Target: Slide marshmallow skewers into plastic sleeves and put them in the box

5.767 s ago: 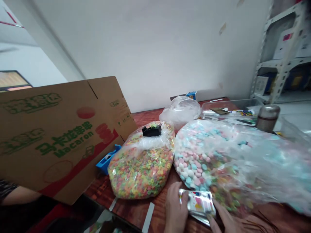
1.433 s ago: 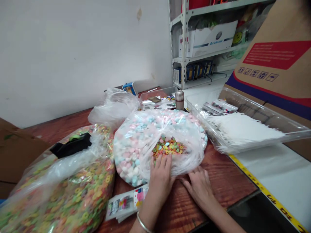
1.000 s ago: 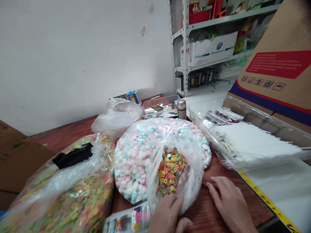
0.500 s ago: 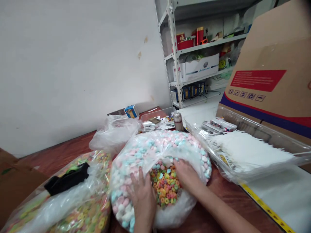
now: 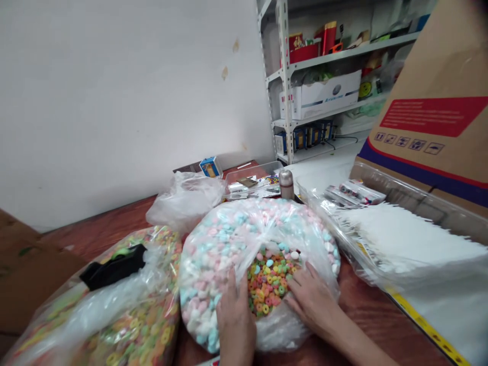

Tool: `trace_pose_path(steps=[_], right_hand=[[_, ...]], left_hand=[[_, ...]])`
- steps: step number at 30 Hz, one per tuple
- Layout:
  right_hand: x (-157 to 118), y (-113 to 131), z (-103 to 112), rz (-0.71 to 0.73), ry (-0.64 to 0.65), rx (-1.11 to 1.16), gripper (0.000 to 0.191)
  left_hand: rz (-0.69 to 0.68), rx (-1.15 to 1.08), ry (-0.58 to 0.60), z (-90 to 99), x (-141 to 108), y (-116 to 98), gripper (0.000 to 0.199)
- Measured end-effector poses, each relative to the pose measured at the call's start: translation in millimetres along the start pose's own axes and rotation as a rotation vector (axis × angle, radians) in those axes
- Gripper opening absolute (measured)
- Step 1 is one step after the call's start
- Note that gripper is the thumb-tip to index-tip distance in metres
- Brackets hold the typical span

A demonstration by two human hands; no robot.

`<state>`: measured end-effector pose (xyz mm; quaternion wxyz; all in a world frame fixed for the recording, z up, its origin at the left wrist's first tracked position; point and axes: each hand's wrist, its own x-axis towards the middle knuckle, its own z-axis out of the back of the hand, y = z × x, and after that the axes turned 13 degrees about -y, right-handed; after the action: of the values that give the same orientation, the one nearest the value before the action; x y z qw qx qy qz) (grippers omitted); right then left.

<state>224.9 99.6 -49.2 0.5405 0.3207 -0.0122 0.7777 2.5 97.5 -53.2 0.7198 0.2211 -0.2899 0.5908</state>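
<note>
The left hand (image 5: 235,325) and right hand (image 5: 311,302) lay spread on the plastic bag (image 5: 213,269), parting its film around the cereal rings (image 5: 268,287).

The left hand (image 5: 235,325) and right hand (image 5: 312,310) are resting on the big plastic bag of pastel cereal (image 5: 213,269). To the left, the bag of ring cereal (image 5: 133,325) lies touching it and stands in the way. To the right, a narrow strip of wooden tabletop (image 5: 366,325) lets hands pass until the clear plastic tray (image 5: 419,195). Behind, a steel flask (image 5: 286,184) blocks the way.
</note>
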Motion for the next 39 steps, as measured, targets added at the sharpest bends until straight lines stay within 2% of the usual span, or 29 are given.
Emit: trace_pose_path(steps=[3, 9, 16, 17, 19, 21, 25, 28, 30, 32, 35, 37, 39], right_hand=[[-22, -1, -9, 0.002, -0.005, 0.000, 0.002], [-52, 6, -13, 0.013, -0.014, -0.026, 0.018], [-77, 38, -10, -0.035, 0.155, 0.129, 0.019], [-76, 40, -10, -0.052, 0.151, 0.125, 0.021], [-66, 38, -8, -0.105, 0.138, 0.080, 0.039], [-47, 26, 0, -0.177, 0.140, -0.033, 0.055], [-8, -13, 24, -0.305, 0.116, -0.373, 0.050], [2, -28, 36, -0.313, 0.050, -0.473, 0.047], [0, -23, 37, -0.244, -0.003, -0.389, 0.044], [-2, -10, 33, -0.138, -0.019, -0.215, 0.036], [7, 14, 19, -0.040, 0.064, 0.052, 0.026], [18, 26, 5, -0.030, 0.109, 0.130, 0.028], [27, 35, -7, -0.016, 0.111, 0.149, 0.041]], left_hand=[[0.035, -0.078, -0.006, 2.8, -2, 7, 0.070], [0.151, -0.105, 0.046, 19.1, -2, 18, 0.069], [0.181, -0.113, 0.075, 33.2, -6, 30, 0.071], [0.177, -0.117, 0.076, 34.1, -5, 30, 0.071], [0.171, -0.137, 0.077, 35.7, -4, 26, 0.073], [0.168, -0.175, 0.073, 37.6, -2, 18, 0.073], [0.163, -0.296, 0.104, 42.3, 1, -3, 0.072], [0.143, -0.376, 0.111, 44.3, 1, -17, 0.070], [0.144, -0.396, 0.087, 44.9, 1, -22, 0.069], [0.158, -0.394, 0.055, 46.0, 0, -21, 0.069], [0.214, -0.340, 0.005, 50.5, -1, -15, 0.071], [0.236, -0.292, -0.018, 54.9, -2, -10, 0.072], [0.226, -0.270, -0.028, 59.1, -4, -8, 0.073]])
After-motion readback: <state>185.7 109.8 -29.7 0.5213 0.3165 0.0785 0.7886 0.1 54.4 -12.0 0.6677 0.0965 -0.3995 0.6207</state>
